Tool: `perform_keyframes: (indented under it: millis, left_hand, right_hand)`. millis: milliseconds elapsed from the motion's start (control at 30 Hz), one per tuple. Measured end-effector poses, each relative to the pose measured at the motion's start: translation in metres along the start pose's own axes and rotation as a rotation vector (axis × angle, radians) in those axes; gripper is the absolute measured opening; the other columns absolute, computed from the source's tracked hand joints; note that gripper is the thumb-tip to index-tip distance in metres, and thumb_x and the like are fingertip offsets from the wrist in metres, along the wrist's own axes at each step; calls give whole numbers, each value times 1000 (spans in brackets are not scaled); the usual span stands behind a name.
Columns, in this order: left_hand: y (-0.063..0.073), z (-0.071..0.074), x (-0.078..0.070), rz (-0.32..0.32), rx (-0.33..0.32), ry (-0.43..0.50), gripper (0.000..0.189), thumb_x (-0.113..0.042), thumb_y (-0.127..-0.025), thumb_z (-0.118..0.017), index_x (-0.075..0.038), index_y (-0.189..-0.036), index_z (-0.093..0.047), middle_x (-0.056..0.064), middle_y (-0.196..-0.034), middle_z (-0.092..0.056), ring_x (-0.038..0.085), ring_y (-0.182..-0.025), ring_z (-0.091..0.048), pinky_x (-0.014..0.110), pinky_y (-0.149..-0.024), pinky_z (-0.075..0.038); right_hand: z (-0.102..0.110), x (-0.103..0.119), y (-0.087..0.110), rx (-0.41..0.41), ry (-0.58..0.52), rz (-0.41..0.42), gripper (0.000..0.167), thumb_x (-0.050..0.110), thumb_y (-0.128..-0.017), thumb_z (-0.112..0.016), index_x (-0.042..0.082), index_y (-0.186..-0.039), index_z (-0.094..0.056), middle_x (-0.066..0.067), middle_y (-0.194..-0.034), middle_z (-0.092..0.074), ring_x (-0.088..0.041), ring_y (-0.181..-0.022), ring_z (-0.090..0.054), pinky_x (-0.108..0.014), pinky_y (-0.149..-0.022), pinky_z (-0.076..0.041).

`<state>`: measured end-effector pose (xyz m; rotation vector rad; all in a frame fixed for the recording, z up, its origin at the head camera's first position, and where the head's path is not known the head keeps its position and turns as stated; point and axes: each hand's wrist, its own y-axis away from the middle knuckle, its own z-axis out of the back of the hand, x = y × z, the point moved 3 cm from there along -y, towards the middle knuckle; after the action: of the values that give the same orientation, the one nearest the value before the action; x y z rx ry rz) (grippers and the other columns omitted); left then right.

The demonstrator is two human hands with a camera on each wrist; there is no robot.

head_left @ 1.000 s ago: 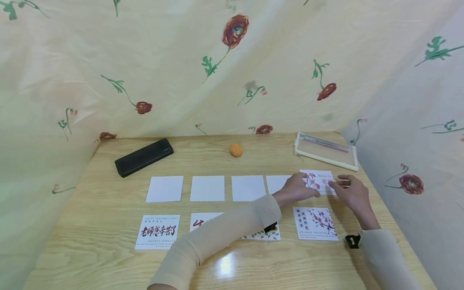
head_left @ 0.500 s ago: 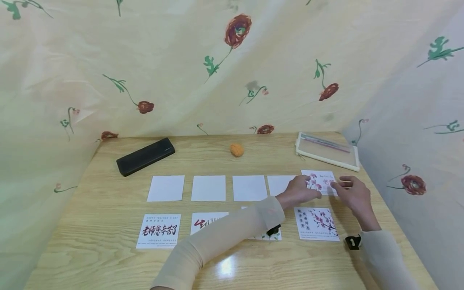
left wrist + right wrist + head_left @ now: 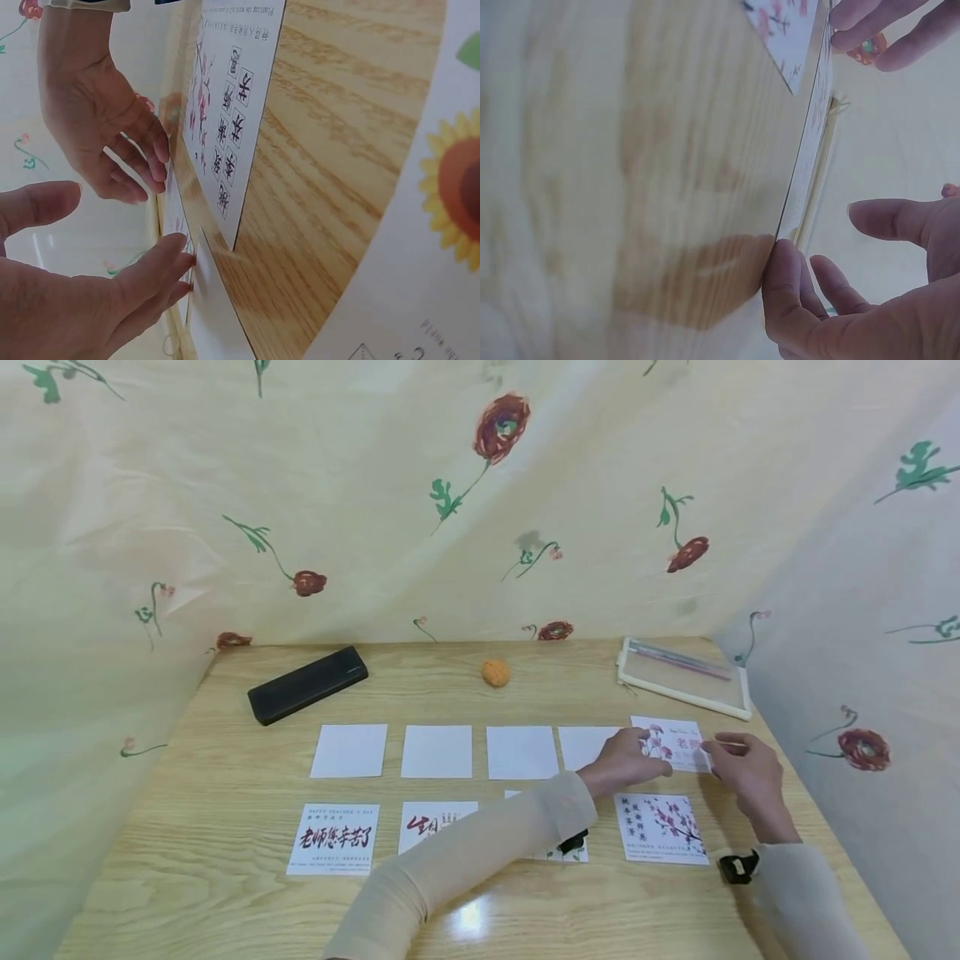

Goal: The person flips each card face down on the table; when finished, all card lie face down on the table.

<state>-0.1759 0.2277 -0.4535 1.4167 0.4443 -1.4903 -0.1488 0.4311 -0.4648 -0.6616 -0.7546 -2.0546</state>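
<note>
A square card with pink flowers and red characters [image 3: 684, 748] lies flat at the right end of the back row. Over its left side reaches my left hand [image 3: 628, 762]; in the left wrist view its fingers [image 3: 154, 281] are fairly straight, at the card's edge, thumb held apart. My right hand [image 3: 750, 770] is at the card's right edge, fingers gently bent. The right wrist view has one of its fingertips [image 3: 784, 259] at that edge, the thumb free. Just in front lies a blossom-branch card [image 3: 662, 828].
Blank white cards [image 3: 437, 752] continue the back row leftward. Printed cards [image 3: 333, 839] form a front row, partly hidden by the left sleeve, including a sunflower card [image 3: 420, 247]. Behind are a black case [image 3: 307, 685], an orange lump [image 3: 495, 673] and a clear zip pouch with pens [image 3: 686, 681].
The right hand has shifted slightly right, uncovering more of the card's red characters. The left hand stays nearly still at the card's left side. The whole head view has drifted slightly.
</note>
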Motion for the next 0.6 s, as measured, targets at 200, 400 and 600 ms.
perform_keyframes:
  millis: [200, 400, 600]
  left_hand:
    - [3, 2, 0, -39, 22, -14, 70, -24, -88, -79, -15, -153, -53, 2, -153, -58, 12, -119, -62, 30, -101, -55]
    - [4, 1, -1, -47, -6, -58, 66, -33, -90, -79, -20, -150, -55, -1, -147, -62, 16, -129, -62, 30, -102, -55]
    - [2, -4, -4, -33, -7, -69, 61, -45, -95, -72, -22, -149, -56, 1, -144, -65, 14, -116, -68, 26, -93, -56]
  right_hand:
    - [4, -5, -4, -1, -37, -22, 67, 37, -105, -54, -8, -153, -41, -31, -139, -50, -6, -83, -61, -16, -66, -59]
    - [10, -2, -4, 2, -79, -8, 65, 36, -105, -53, -7, -152, -42, -10, -116, -61, 4, -76, -57, -18, -67, -58]
    - [13, 8, 1, 49, -241, 106, 62, 39, -109, -48, -7, -152, -44, 22, -99, -56, 9, -83, -59, -16, -72, -58]
